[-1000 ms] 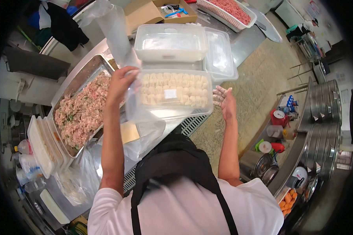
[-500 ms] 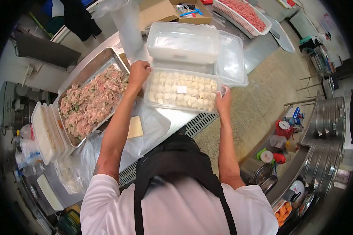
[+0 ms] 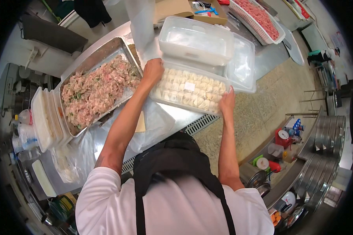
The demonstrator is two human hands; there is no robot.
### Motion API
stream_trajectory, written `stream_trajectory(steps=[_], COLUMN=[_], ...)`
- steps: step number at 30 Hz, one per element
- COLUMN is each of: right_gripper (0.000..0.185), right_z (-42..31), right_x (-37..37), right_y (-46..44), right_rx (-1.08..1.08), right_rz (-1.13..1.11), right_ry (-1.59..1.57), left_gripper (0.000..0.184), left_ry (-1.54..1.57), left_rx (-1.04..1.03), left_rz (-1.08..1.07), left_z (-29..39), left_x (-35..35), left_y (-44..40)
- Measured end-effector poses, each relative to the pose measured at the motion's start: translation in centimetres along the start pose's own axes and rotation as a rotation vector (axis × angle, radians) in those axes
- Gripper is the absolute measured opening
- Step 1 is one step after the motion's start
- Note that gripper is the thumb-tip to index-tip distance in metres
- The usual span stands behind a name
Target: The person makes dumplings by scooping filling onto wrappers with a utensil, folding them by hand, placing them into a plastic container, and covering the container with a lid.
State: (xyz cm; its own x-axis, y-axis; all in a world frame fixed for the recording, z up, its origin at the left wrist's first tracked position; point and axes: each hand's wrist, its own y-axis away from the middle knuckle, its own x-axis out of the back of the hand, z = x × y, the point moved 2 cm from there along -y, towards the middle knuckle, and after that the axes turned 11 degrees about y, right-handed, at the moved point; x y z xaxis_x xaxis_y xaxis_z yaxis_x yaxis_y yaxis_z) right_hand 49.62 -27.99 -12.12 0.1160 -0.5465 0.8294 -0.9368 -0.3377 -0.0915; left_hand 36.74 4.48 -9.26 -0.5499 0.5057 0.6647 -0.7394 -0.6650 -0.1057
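A clear plastic container [image 3: 190,87] filled with rows of pale dumplings sits at the table's front edge, a small white label on top. My left hand [image 3: 153,70] is closed on its upper left corner. Against its right end my right hand [image 3: 226,102] is closed too, fingers at the rim. Just behind stands an empty clear container [image 3: 196,40], with a clear lid [image 3: 240,64] partly beneath it on the right. Left of my left hand, a metal tray [image 3: 122,46] holds minced filling [image 3: 100,88].
A white basket [image 3: 279,38] of red meat stands at the back right, near a cardboard box [image 3: 217,17]. Stacked clear containers [image 3: 43,117] and plastic bags [image 3: 72,156] lie at the left. Steel steamers [image 3: 325,145] stand at the far right.
My right hand, first open beside the container, has closed on its right end. The view has shifted, and the container now lies slanted, its right end nearer me.
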Motion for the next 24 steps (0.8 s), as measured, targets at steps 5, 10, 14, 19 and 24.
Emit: stream_trajectory(steps=[5, 10, 14, 19, 24], right_gripper=[0.043, 0.042, 0.045, 0.053, 0.054], right_z=[0.5, -2.0, -1.3, 1.6, 0.3], right_x=[-0.4, 1.6, 1.6, -0.7, 0.0], right_y=[-0.1, 0.8, -0.1, -2.4, -1.7], right_rx=[0.036, -0.099, -0.161, -0.027, -0.103], right_rz=[-0.011, -0.152, -0.218, -0.065, -0.122], right_ry=[0.066, 0.118, 0.044, 0.077, 0.119], left_gripper=[0.021, 0.022, 0.022, 0.028, 0.032], left_ry=[-0.040, -0.094, -0.091, -0.023, 0.031], left_rx=[0.018, 0.104, 0.136, 0.115, 0.104], left_rz=[0.011, -0.032, -0.060, -0.091, -0.003], left_z=[-0.3, 0.5, 0.8, -0.7, -0.4], left_x=[-1.4, -1.3, -0.7, -1.2, -1.9], left_y=[1.0, 1.3, 1.4, 0.5, 1.0])
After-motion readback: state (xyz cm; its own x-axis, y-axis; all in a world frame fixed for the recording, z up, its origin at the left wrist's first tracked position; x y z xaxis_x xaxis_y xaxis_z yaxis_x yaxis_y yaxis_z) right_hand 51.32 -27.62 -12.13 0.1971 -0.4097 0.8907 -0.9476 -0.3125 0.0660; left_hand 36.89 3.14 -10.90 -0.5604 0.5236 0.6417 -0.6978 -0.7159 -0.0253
